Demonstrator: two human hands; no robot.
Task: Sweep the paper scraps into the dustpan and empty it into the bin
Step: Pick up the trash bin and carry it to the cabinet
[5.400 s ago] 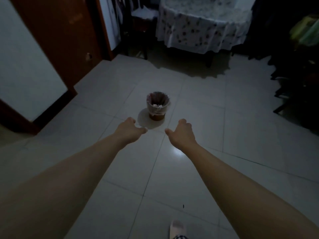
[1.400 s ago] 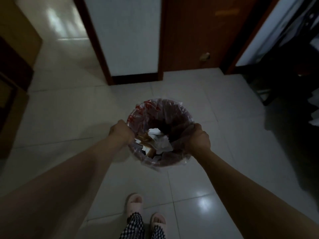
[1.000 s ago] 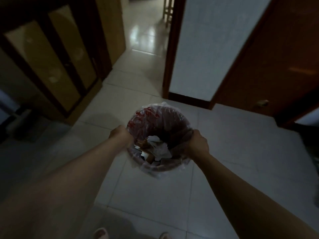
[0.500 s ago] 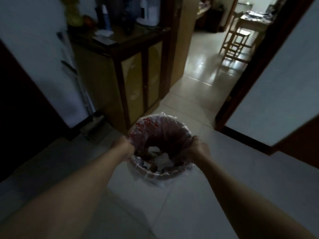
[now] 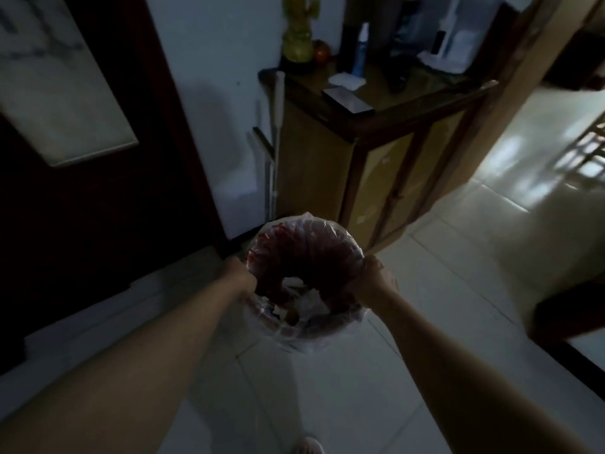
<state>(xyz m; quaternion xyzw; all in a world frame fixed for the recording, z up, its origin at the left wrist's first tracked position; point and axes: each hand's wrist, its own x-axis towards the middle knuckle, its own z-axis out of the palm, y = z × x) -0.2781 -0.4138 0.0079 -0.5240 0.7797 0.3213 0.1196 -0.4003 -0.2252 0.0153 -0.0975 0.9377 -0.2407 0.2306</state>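
Your left hand (image 5: 240, 273) and right hand (image 5: 371, 278) each grasp the rim of the bin (image 5: 306, 283), paper scraps (image 5: 302, 298) inside. You've carried it off the open floor toward the cabinet (image 5: 376, 158); likely returning it.

Both hands are taken up by the bin (image 5: 304, 276), held at its rim over the pale tiled floor (image 5: 458, 322). At twelve to one o'clock a wooden cabinet (image 5: 370, 165) blocks the way just beyond it; a dark door (image 5: 98, 208) closes off ten o'clock. Open tiles run toward two o'clock, and a dark furniture edge (image 5: 569, 319) intrudes at three
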